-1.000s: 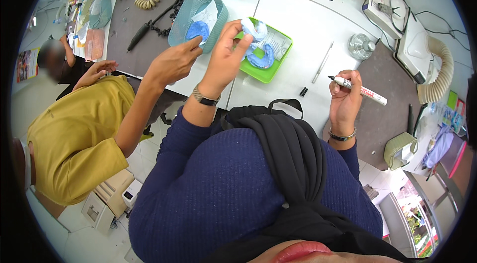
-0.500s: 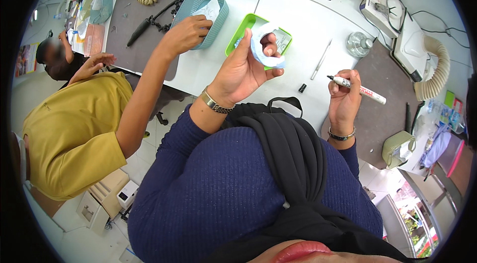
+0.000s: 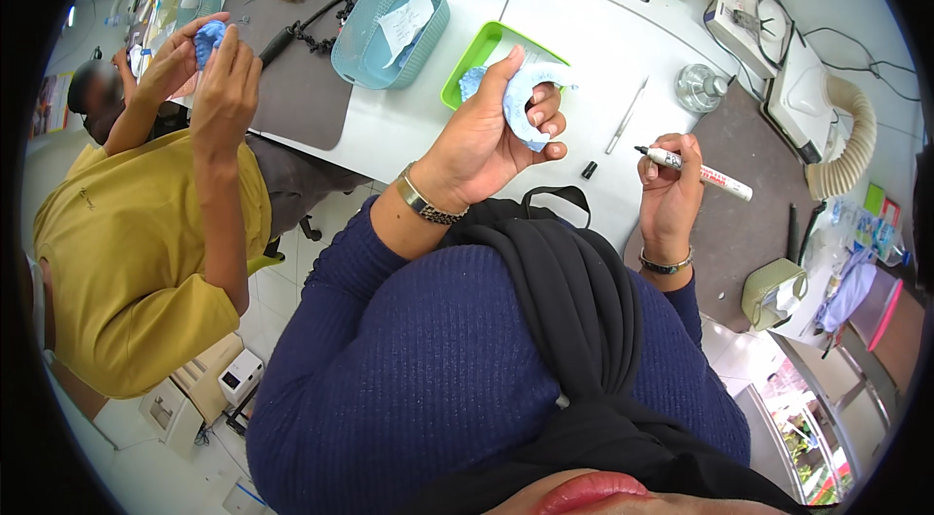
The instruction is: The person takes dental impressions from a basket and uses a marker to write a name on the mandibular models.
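Note:
My left hand grips a pale blue, horseshoe-shaped dental cast, thumb on one side and fingers curled through its open middle. Just beyond it is a green tray with another blue cast and a paper in it, partly hidden by my hand. On the right, my right hand holds an uncapped white marker, its black tip pointing left, apart from the cast. The black marker cap lies on the white table between my hands, near a thin silver pen-like tool.
At left, a co-worker in a yellow shirt holds a blue dental cast in both hands. A teal basket with paper stands nearby. To the right are a glass bottle, a beige hose and a green container.
My left hand has turned the cast and shifted it slightly right. The co-worker's hand has left the teal basket, and both their hands now hold a blue cast. My right hand has barely moved.

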Demonstrator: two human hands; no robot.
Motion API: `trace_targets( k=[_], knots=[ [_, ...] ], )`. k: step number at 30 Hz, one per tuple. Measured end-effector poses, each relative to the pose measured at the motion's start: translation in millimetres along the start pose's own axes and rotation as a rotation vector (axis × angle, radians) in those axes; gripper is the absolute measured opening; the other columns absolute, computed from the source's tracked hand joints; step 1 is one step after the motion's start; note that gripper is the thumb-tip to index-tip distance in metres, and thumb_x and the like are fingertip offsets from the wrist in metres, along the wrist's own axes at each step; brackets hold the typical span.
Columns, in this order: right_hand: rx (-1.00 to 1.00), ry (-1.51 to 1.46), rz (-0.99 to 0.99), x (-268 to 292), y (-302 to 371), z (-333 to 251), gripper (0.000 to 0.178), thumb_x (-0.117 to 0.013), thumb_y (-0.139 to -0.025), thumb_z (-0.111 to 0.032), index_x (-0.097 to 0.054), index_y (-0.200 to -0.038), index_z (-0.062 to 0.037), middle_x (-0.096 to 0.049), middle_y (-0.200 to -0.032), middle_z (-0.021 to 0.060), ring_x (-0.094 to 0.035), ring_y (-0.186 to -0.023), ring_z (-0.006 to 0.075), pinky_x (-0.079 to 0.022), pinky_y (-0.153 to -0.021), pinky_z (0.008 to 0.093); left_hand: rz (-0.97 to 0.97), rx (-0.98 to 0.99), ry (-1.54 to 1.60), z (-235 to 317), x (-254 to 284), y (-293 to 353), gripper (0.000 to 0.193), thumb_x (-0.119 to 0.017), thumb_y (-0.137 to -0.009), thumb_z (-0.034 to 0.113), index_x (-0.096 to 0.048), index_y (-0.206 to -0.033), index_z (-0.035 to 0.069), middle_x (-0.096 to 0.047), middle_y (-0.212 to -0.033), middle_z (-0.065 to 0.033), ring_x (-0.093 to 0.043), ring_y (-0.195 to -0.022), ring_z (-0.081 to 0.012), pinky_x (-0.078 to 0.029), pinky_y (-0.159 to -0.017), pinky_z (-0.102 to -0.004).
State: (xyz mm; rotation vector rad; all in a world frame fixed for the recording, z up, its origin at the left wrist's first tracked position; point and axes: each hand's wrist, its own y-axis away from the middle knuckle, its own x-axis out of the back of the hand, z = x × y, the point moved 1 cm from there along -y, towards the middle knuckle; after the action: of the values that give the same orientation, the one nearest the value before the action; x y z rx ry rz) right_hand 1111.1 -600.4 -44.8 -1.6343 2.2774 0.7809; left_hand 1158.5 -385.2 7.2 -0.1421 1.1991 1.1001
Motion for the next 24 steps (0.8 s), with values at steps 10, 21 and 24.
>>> trace_targets(
  k=[10,21,24],
  knots=[
    [-0.015,0.009,-0.015,0,-1,3,0.023,-0.047,-0.096,-0.023,-0.049,-0.081,-0.0061,-0.053,-0.076,0.0052,-0.047,-0.058,0.0104,-0.037,-0.053,0.0233,0.006,0.05,-0.013,0,2,0,0.046,-0.04,-0.095,0.051,-0.039,-0.065,0.016,-0.033,-0.06,0.0054,-0.04,-0.066,-0.0102,-0.036,-0.058,-0.0272],
    [-0.052,0.03,0.004,-10,-3,6,0.021,-0.045,-0.095,-0.022,-0.047,-0.081,-0.0072,-0.05,-0.079,0.0044,-0.046,-0.059,0.0108,-0.037,-0.054,0.0238,0.043,0.04,0.041,2,16,6,0.04,-0.039,-0.096,0.045,-0.041,-0.07,0.015,-0.036,-0.061,0.0044,-0.046,-0.071,-0.012,-0.047,-0.073,-0.0323],
    [-0.059,0.025,-0.017,-13,-4,7,0.021,-0.045,-0.095,-0.023,-0.047,-0.082,-0.0072,-0.05,-0.079,0.0044,-0.046,-0.06,0.0107,-0.037,-0.054,0.0238,0.016,0.048,0.129,-1,25,5,0.039,-0.04,-0.096,0.043,-0.042,-0.071,0.013,-0.037,-0.062,0.0037,-0.048,-0.069,-0.0113,-0.05,-0.073,-0.0306]
  ],
)
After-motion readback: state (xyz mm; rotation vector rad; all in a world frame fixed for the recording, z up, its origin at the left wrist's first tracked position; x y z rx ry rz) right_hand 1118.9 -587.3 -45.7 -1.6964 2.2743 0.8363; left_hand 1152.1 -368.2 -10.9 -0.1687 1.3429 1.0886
